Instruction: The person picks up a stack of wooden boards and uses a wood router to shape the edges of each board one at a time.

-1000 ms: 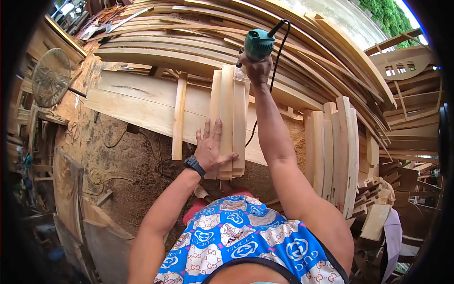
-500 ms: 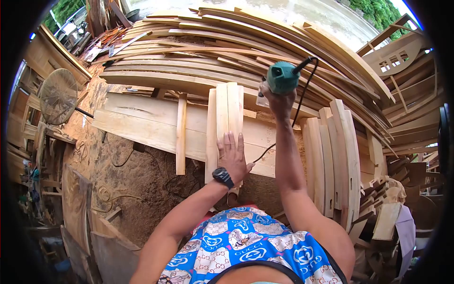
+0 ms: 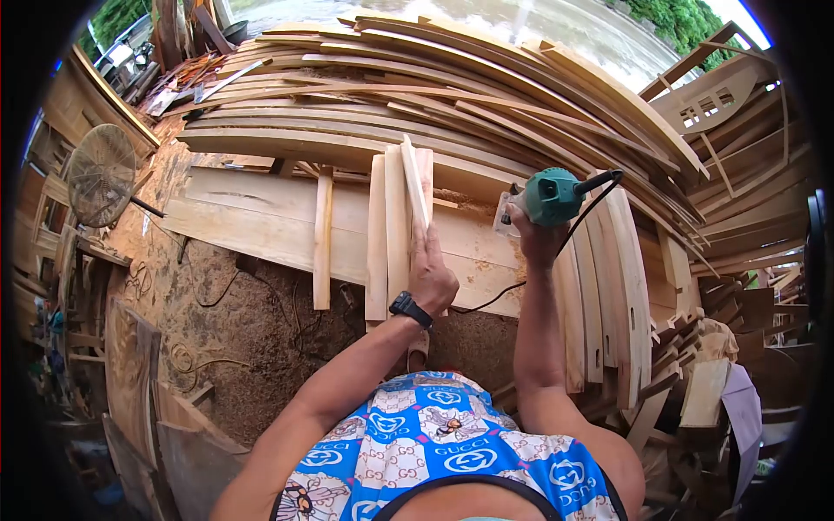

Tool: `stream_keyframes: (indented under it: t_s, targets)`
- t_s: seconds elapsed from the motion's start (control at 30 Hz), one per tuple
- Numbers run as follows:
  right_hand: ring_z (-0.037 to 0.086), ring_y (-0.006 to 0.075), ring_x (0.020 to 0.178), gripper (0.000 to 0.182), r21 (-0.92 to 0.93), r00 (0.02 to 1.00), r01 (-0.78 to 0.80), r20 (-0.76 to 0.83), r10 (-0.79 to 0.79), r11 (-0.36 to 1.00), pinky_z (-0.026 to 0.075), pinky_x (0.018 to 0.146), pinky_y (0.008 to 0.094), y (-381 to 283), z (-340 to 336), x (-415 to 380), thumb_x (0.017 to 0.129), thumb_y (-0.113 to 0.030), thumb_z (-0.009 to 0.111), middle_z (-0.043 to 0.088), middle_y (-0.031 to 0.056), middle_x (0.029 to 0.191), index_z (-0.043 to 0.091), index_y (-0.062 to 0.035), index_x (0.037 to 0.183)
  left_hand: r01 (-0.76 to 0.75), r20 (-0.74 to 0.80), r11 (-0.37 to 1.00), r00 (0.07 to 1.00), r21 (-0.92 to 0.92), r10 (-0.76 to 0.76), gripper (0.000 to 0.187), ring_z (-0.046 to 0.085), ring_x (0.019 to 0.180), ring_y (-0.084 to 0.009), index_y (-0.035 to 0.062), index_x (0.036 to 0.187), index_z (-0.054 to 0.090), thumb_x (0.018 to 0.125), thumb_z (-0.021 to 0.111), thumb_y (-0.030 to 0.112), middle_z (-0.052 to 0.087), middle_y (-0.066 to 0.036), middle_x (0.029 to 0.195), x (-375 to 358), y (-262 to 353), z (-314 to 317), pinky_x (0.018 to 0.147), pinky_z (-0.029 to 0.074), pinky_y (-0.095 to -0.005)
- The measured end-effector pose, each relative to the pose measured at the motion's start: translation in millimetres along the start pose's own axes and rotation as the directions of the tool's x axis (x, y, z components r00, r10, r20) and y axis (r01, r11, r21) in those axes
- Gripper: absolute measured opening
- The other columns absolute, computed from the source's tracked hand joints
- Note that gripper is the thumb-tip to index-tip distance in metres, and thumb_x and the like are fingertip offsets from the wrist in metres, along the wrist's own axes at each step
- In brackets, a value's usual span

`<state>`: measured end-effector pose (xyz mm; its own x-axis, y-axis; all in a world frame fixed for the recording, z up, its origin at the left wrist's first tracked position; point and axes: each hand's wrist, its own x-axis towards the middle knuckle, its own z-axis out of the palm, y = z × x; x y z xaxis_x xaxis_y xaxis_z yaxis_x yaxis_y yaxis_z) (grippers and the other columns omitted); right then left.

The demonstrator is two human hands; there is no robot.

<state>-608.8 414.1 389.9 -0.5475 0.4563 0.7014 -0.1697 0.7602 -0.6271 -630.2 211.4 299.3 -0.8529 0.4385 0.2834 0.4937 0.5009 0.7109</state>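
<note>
My left hand [image 3: 432, 276], a black watch on its wrist, grips the lower part of a pale wooden slat [image 3: 413, 184]. That slat is tipped on edge among upright slats [image 3: 377, 230] lying side by side across wide planks [image 3: 269, 221]. My right hand [image 3: 536, 236] is closed round a green corded power tool, apparently a trim router [image 3: 552, 198], held above the planks to the right of the slats. Its clear base [image 3: 506, 213] points left. A black cord [image 3: 580, 227] loops down from its end and passes by my left hand.
Beside my right forearm lean several shaped boards [image 3: 621, 286], some with slots. Long curved lumber [image 3: 365, 122] is stacked beyond the planks. One lone slat [image 3: 322, 239] crosses the planks at left. A fan [image 3: 102, 176] stands far left, and sawdust [image 3: 252, 326] covers the ground.
My left hand has gone from lying flat on the slats to gripping one, now tipped on edge. My right hand has brought the router lower, nearer me and to the right.
</note>
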Motion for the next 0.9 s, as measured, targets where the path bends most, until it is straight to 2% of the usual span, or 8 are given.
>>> stream_keyframes:
  t_s: [0.07, 0.13, 0.2, 0.33, 0.37, 0.47, 0.7, 0.9]
  targets:
    - [0.069, 0.0195, 0.079, 0.031, 0.087, 0.998, -0.059, 0.002, 0.059, 0.994, 0.055, 0.079, 0.035, -9, 1, -8, 0.068, -0.013, 0.086, 0.073, 0.0053, 0.088, 0.071, -0.0045, 0.094, 0.039, -0.108, 0.997, 0.993, -0.067, -0.046, 0.072, 0.032, 0.14, -0.0536, -0.01, 0.152, 0.032, 0.082, 0.048, -0.005, 0.023, -0.039, 0.157, -2, -11, 3, 0.121, 0.026, -0.0507]
    - [0.069, 0.0175, 0.077, 0.029, 0.172, 0.993, -0.118, 0.013, 0.117, 0.978, 0.056, 0.076, 0.0338, -22, 6, -14, 0.067, -0.008, 0.085, 0.073, 0.0037, 0.086, 0.072, -0.0052, 0.092, -0.027, -0.095, 0.995, 0.995, 0.094, 0.036, 0.067, 0.038, 0.135, -0.0504, -0.009, 0.149, 0.037, 0.084, 0.049, 0.0, 0.029, -0.034, 0.156, -3, -17, -14, 0.117, 0.029, -0.0571]
    - [0.069, 0.0175, 0.078, 0.031, 0.281, 0.993, -0.115, 0.008, 0.117, 0.953, 0.056, 0.077, 0.0338, -29, 10, -21, 0.066, -0.008, 0.087, 0.072, 0.0035, 0.087, 0.071, -0.0052, 0.092, 0.04, 0.077, 0.918, 0.994, 0.395, -0.076, 0.059, 0.041, 0.133, -0.0475, -0.0016, 0.147, 0.044, 0.088, 0.05, 0.008, 0.037, -0.025, 0.155, -3, -15, -31, 0.111, 0.031, -0.0655]
    - [0.068, 0.0158, 0.08, 0.039, 0.324, 0.982, -0.187, 0.027, 0.189, 0.927, 0.056, 0.078, 0.0323, -38, 19, -50, 0.066, -0.008, 0.088, 0.071, 0.0033, 0.09, 0.069, -0.0054, 0.099, 0.035, 0.234, 0.93, 0.964, 0.365, -0.128, 0.06, 0.026, 0.147, -0.046, 0.011, 0.151, 0.045, 0.097, 0.054, 0.035, 0.037, -0.017, 0.159, 6, -24, -44, 0.115, 0.021, -0.0704]
    - [0.067, 0.0159, 0.083, 0.042, 0.361, 0.972, -0.231, 0.046, 0.231, 0.903, 0.056, 0.08, 0.033, -50, 18, -53, 0.065, -0.007, 0.089, 0.071, 0.0033, 0.093, 0.068, -0.0058, 0.101, 0.078, 0.264, 0.943, 0.95, 0.323, -0.169, 0.077, 0.014, 0.153, -0.0447, 0.0064, 0.155, 0.037, 0.093, 0.058, 0.048, 0.033, -0.021, 0.161, 10, -20, -44, 0.119, 0.011, -0.0674]
    - [0.068, 0.018, 0.086, 0.046, 0.366, 0.954, -0.299, 0.138, 0.266, 0.881, 0.055, 0.084, 0.0344, -65, 13, -64, 0.064, -0.007, 0.089, 0.071, 0.0033, 0.096, 0.067, -0.0059, 0.105, 0.058, 0.205, 0.889, 0.964, 0.453, -0.167, 0.093, 0.014, 0.154, -0.0438, 0.0033, 0.158, 0.03, 0.088, 0.06, 0.057, 0.027, -0.022, 0.164, 26, -19, -32, 0.12, 0.007, -0.0672]
    - [0.067, 0.0207, 0.092, 0.048, 0.077, 0.996, -0.047, 0.085, 0.04, 0.996, 0.053, 0.09, 0.0352, -54, -18, -80, 0.066, -0.01, 0.089, 0.07, 0.0041, 0.1, 0.068, -0.006, 0.109, 0.05, 0.117, 0.875, 0.986, 0.481, -0.12, 0.093, 0.012, 0.155, -0.0425, -0.0094, 0.155, 0.026, 0.083, 0.058, 0.041, 0.023, -0.026, 0.164, 25, -30, -9, 0.121, 0.007, -0.0658]
    - [0.066, 0.0183, 0.091, 0.049, 0.264, 0.967, -0.249, 0.123, 0.224, 0.932, 0.054, 0.088, 0.0345, -78, -22, -122, 0.068, -0.01, 0.09, 0.068, 0.0038, 0.103, 0.066, -0.005, 0.109, 0.084, 0.128, 0.907, 0.981, 0.413, -0.149, 0.085, 0.013, 0.154, -0.0446, 0.0016, 0.159, 0.026, 0.088, 0.053, 0.04, 0.02, -0.023, 0.166, 26, -30, -17, 0.121, 0.01, -0.0654]
